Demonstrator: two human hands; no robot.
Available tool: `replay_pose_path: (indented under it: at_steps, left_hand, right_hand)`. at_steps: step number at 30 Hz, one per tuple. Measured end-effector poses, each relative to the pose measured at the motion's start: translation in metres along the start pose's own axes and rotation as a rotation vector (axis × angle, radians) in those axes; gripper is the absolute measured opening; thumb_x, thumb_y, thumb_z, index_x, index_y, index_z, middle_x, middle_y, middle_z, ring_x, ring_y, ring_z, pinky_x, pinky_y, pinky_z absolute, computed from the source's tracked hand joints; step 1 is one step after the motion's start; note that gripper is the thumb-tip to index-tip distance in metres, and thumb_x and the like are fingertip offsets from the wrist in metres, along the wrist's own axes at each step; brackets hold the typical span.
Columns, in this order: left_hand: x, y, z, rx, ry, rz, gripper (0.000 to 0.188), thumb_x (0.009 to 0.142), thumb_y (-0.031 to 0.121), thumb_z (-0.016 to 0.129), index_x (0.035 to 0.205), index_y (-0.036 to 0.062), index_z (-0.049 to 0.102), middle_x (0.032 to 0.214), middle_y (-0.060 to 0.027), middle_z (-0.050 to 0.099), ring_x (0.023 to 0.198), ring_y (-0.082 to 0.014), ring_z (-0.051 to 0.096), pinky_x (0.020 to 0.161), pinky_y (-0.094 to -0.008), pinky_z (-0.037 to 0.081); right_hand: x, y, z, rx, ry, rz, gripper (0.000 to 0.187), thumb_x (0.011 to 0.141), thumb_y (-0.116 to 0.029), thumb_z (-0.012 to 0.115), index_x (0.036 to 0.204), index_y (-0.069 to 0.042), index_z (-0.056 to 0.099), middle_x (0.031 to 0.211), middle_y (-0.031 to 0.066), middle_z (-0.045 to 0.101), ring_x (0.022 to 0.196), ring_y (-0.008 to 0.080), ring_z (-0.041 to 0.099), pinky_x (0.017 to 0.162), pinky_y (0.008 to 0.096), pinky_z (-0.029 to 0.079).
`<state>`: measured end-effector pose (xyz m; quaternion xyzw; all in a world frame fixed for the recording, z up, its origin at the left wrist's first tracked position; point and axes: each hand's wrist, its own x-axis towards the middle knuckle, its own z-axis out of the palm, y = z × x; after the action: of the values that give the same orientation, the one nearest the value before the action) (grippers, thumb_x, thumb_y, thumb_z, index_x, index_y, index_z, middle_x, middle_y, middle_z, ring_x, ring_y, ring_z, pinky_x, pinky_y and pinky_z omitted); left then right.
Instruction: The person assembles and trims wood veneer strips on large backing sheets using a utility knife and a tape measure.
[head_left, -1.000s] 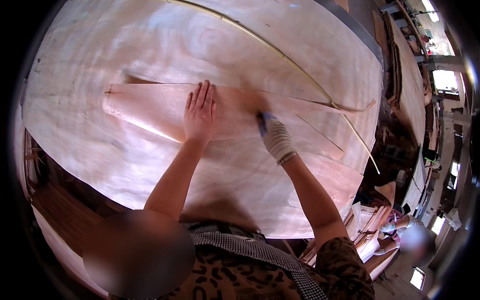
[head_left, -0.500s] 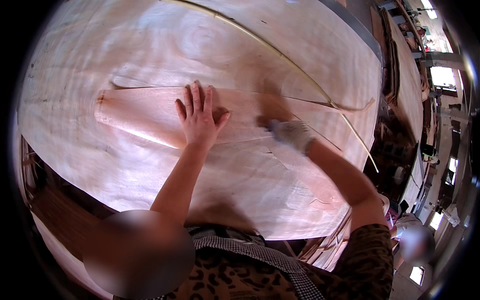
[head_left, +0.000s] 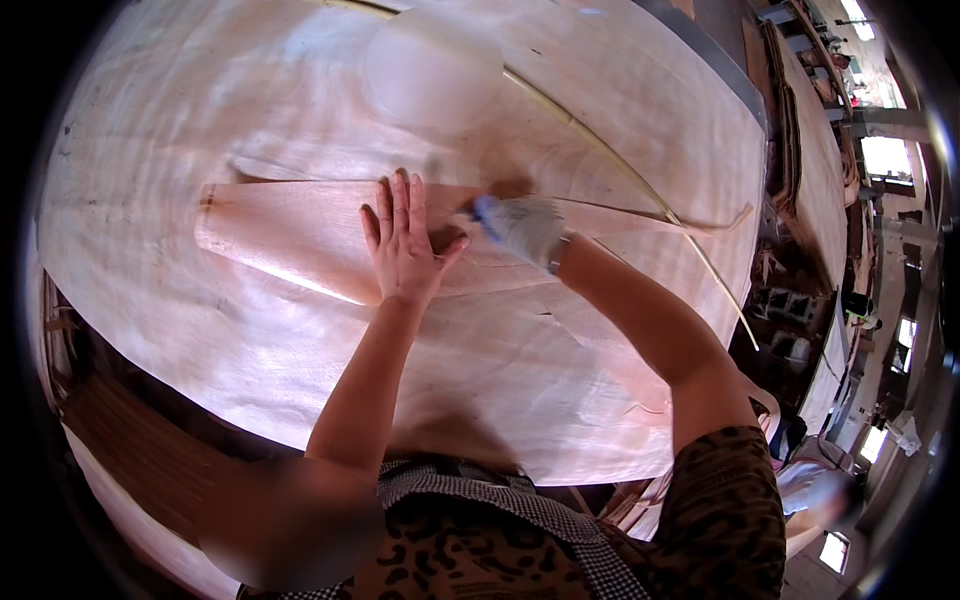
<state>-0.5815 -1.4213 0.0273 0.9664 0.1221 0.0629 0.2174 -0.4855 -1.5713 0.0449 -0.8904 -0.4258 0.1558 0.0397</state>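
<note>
A narrow, pinkish strip of wood veneer (head_left: 290, 225) lies across a broad pale veneer sheet (head_left: 220, 350), its left part bowed up along the near edge. My bare left hand (head_left: 405, 255) presses flat on the strip, fingers spread. Just to its right, my right hand (head_left: 525, 232) in a pale knitted glove is over the strip, smeared by motion. Its fingers look closed around something small, with blue and dark parts, too blurred to name. A thin, torn veneer piece (head_left: 655, 217) runs out rightward beyond the glove.
A long thin yellowish rod (head_left: 600, 145) lies slantwise over the sheet's far right part. Stacked brown sheets (head_left: 785, 130) stand past the right edge, with shelving beyond. Dark slatted wood (head_left: 130, 430) is at lower left. Another person (head_left: 815, 490) is at lower right.
My right hand has moved left and slightly away from me, closer to my left hand. The left hand stays flat on the strip.
</note>
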Motion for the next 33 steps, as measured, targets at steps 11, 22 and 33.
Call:
replay_pose_path:
  at_steps: [11, 22, 33]
  left_hand:
    - [-0.001, 0.001, 0.002, 0.073, 0.048, 0.033, 0.079, 0.068, 0.041, 0.066, 0.133, 0.0186, 0.028, 0.140, -0.0092, 0.023, 0.129, -0.0329, 0.019, 0.103, -0.0487, 0.015]
    - [-0.014, 0.017, 0.027, 0.110, 0.190, 0.636, 0.019, 0.071, 0.010, 0.053, 0.090, 0.0087, 0.057, 0.094, -0.0023, 0.051, 0.086, -0.0187, 0.050, 0.075, -0.0302, 0.042]
    - [-0.027, 0.031, 0.017, 0.608, -0.155, 0.617, 0.029, 0.073, 0.014, 0.054, 0.100, 0.0039, 0.055, 0.110, -0.0128, 0.045, 0.103, -0.0289, 0.043, 0.091, -0.0391, 0.033]
  right_hand:
    - [-0.175, 0.026, 0.020, -0.143, 0.004, 0.487, 0.016, 0.084, -0.019, 0.044, 0.095, -0.008, 0.049, 0.076, 0.0135, 0.059, 0.065, 0.0324, 0.059, 0.053, 0.0457, 0.044]
    - [-0.064, 0.081, -0.031, 0.100, -0.072, 0.498, 0.036, 0.073, -0.030, 0.063, 0.097, -0.006, 0.053, 0.099, 0.0158, 0.054, 0.090, 0.0329, 0.055, 0.074, 0.0414, 0.045]
    - [-0.195, -0.098, -0.095, 0.069, 0.314, 0.308, 0.017, 0.075, -0.018, 0.059, 0.088, -0.011, 0.050, 0.076, 0.0103, 0.056, 0.066, 0.0287, 0.056, 0.056, 0.0391, 0.044]
